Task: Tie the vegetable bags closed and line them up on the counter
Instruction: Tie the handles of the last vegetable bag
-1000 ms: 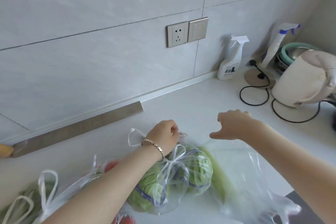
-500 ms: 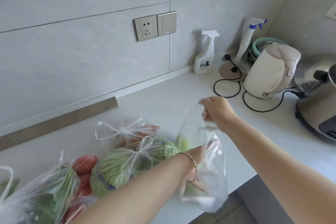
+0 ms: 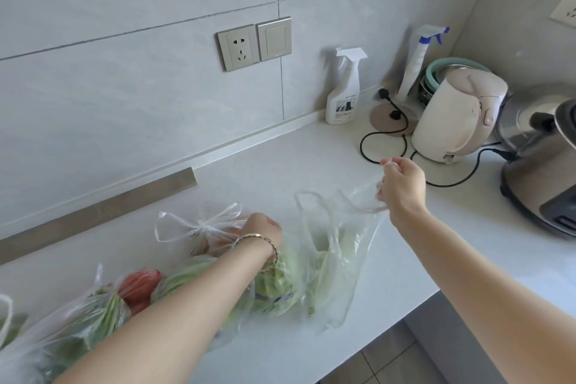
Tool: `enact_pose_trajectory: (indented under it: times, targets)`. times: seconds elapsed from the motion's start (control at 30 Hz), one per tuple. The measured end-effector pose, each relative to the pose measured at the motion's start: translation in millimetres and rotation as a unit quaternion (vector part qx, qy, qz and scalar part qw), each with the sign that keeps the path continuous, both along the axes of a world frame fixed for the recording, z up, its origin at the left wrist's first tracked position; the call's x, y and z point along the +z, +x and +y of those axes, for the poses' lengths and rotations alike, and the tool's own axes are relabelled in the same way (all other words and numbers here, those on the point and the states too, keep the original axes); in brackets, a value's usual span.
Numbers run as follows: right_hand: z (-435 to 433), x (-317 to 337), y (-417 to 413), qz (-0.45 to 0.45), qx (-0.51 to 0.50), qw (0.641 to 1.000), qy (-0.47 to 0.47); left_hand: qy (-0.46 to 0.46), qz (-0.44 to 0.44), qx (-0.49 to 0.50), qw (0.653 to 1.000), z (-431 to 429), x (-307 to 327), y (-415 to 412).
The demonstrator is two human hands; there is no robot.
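Head view showed the right hand [image 3: 402, 185] pinching one handle of the open bag [image 3: 333, 252], which hung below it, while the left hand [image 3: 261, 229] rested curled on the tied bags [image 3: 202, 227], its grip unclear.

Five clear plastic bags of vegetables lie along the counter's [image 3: 280, 171] near edge: one open bag [image 3: 336, 259], one knotted bag [image 3: 202, 227], one of green cabbage [image 3: 274, 284], one with red and green produce [image 3: 103, 305], and one cut off at the left edge [image 3: 6, 318]. Toward the counter's far right corner stand two spray bottles [image 3: 343, 93] [image 3: 416, 62], one kettle [image 3: 458, 115] and one rice cooker [image 3: 542, 162]. Two hands [image 3: 261, 231] [image 3: 402, 187] are in view.
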State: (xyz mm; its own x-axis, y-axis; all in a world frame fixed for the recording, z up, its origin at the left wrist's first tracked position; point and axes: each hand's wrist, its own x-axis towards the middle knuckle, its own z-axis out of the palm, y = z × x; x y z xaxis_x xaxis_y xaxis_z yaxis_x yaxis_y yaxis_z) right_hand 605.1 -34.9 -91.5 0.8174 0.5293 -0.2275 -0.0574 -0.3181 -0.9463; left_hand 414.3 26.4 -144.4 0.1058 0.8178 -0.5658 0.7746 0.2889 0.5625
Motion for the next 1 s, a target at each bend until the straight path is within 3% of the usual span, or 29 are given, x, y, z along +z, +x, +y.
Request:
enact_pose_trajectory:
  times: [0.07, 0.17, 0.2, 0.27, 0.33, 0.43, 0.57, 0.67, 0.73, 0.8, 0.9, 1.0]
  targets:
    - [-4.2, -3.2, -1.3, -0.033, 0.002, 0.999, -0.013, -0.096, -0.046, 0.039, 0.994, -0.5, 12.3, -0.1]
    - [-6.2, -5.8, -8.4, -0.070, 0.025, 0.997, -0.031, -0.342, -0.037, 0.016, 0.939, -10.8, 41.2, 4.1]
    - [-5.9, -6.1, -11.8, -0.076, 0.036, 0.996, -0.034, -0.346, -0.049, -0.009, 0.937, -14.0, 44.3, 8.6]
    - [-5.4, -5.3, -16.9, -0.080, 0.050, 0.995, -0.034, -0.227, -0.086, -0.067, 0.968, -17.5, 48.5, 17.4]
    - [-5.2, -1.7, -20.9, -0.084, 0.055, 0.995, -0.031, -0.105, -0.160, -0.102, 0.976, -20.6, 49.6, 24.6]
    - [-1.2, 8.1, -23.6, -0.069, 0.085, 0.994, -0.013, -0.112, -0.279, -0.150, 0.942, -30.4, 62.9, 26.7]
    - [4.9, 20.3, -20.6, -0.065, 0.178, 0.982, -0.016, 0.072, -0.242, -0.231, 0.939, -27.7, 60.2, 26.2]
    - [8.3, 24.6, -15.2, -0.167, 0.303, 0.936, -0.062, 0.147, -0.227, -0.160, 0.949, -7.2, 61.5, 24.5]
    - [13.6, 23.1, -7.6, -0.287, 0.401, 0.859, -0.136, 0.180, -0.250, -0.083, 0.948, 4.9, 68.5, 22.8]
    - [22.2, 23.8, 3.8, -0.378, 0.435, 0.795, -0.191, 0.210, -0.269, -0.027, 0.939, 11.7, 75.3, 23.8]
    - [39.5, 33.7, 20.3, -0.428, 0.410, 0.776, -0.217, 0.257, -0.265, 0.061, 0.927, 20.3, 81.9, 33.0]
    - [58.4, 41.3, 36.2, -0.399, 0.387, 0.818, -0.146, 0.258, -0.214, 0.154, 0.929, 27.2, 84.9, 45.0]
